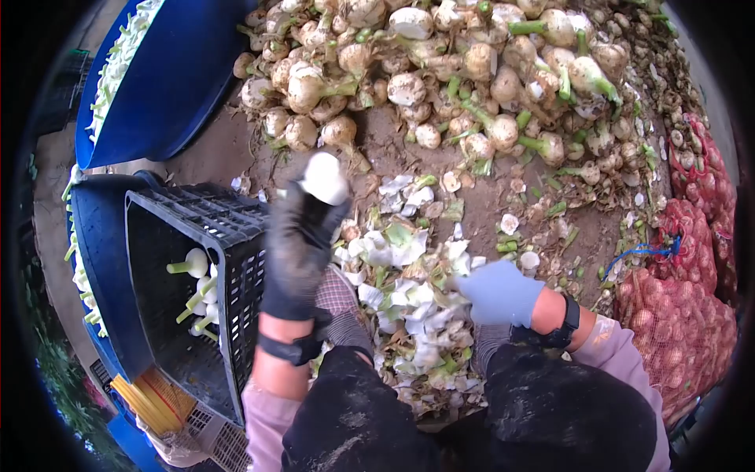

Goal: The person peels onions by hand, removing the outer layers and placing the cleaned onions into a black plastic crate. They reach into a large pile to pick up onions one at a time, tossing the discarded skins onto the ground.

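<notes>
Gripping a peeled white onion (pixel 325 178) at its fingertips, the left hand (pixel 303 236), in a dark glove, is raised above the ground in front of the person's knees. The fingers are clamped around the bulb's lower half, so its clean rounded top stands out past them, pointing away from the person toward the heap of unpeeled onions (pixel 440 71). The bulb looks nearly round, and its stem end is hidden, so its long axis cannot be made out.

The black plastic crate (pixel 228 224) lies just to the left of this hand, tilted with its open side facing the person. A few peeled onions with green stalks (pixel 197 271) lie inside. The held onion is above and slightly right of the crate's near rim, and the left hand is by far the nearer of the two to it.

The right hand (pixel 499 293), in a pale blue glove, rests low on the litter of white and green peelings (pixel 409 315) between the knees. Its fingers are drawn together and point left. Whether they pinch anything cannot be told.

A blue tub (pixel 181 71) of trimmings stands beyond the crate. Red mesh sacks (pixel 684 322) filled with onions lie along the right edge, well apart from both hands.
</notes>
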Motion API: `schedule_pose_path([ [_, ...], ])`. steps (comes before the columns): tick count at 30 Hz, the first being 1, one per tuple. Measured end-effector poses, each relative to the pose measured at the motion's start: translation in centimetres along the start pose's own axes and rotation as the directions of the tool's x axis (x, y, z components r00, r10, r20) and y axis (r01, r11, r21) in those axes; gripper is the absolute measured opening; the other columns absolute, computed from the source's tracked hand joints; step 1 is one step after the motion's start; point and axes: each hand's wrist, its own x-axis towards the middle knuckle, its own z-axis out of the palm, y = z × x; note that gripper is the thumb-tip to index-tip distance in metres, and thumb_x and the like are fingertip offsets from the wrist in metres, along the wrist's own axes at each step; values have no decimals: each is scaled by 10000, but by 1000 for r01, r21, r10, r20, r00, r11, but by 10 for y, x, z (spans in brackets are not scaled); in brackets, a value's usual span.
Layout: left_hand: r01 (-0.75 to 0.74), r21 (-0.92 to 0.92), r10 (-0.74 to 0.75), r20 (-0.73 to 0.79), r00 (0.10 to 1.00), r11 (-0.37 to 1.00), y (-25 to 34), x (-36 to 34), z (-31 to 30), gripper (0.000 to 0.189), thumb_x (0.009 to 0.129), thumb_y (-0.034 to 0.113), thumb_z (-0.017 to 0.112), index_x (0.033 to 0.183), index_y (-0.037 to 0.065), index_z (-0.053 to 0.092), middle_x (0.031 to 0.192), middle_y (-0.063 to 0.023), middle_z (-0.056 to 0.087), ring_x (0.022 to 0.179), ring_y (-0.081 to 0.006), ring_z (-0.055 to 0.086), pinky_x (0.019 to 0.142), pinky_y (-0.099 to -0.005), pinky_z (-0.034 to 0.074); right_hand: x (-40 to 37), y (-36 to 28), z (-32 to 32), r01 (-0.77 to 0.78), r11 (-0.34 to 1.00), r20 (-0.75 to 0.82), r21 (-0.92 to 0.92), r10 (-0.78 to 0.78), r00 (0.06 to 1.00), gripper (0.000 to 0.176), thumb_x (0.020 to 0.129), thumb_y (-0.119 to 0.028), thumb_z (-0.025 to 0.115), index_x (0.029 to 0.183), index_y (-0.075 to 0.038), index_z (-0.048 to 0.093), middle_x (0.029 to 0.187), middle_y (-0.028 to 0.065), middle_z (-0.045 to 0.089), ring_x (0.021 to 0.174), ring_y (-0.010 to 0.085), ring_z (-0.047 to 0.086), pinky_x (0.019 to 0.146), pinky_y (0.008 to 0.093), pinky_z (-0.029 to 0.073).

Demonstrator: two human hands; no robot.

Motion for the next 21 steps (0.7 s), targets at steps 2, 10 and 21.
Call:
schedule_pose_path([
  [2, -392, -54, 392, -4, 920, 918, 57, 19, 19, 489, 926, 270, 557, 1292, -32, 437, 1232, -199, 550, 1131, -314, 556, 934, -440, 521, 4, 7, -22, -87, 996, -297, -17, 78, 952, 446, 784, -369, 655, 1126, -101, 554, 756, 138, 653, 700, 333, 649, 613, 433, 510],
  [10, -403, 645, 166, 397, 903, 649, 44, 10, 70, 434, 956, 350, 499, 1208, -1, 545, 1084, -124, 640, 926, -209, 642, 795, -320, 537, 132, 54, -91, -467, 857, -628, 216, 488, 606, 382, 823, -192, 571, 1168, -36, 521, 905, 163, 673, 803, 294, 673, 697, 422, 529],
  [21, 119, 700, -266, 105, 958, 704, -53, -14, 8, 531, 823, 103, 714, 1288, 0, 480, 1207, -84, 554, 1033, -128, 561, 874, -262, 482, 50, 3, -25, 443, 153, -467, 883, 368, 804, 408, 902, -164, 540, 1279, -23, 476, 890, 100, 653, 668, 134, 618, 603, 298, 506],
])
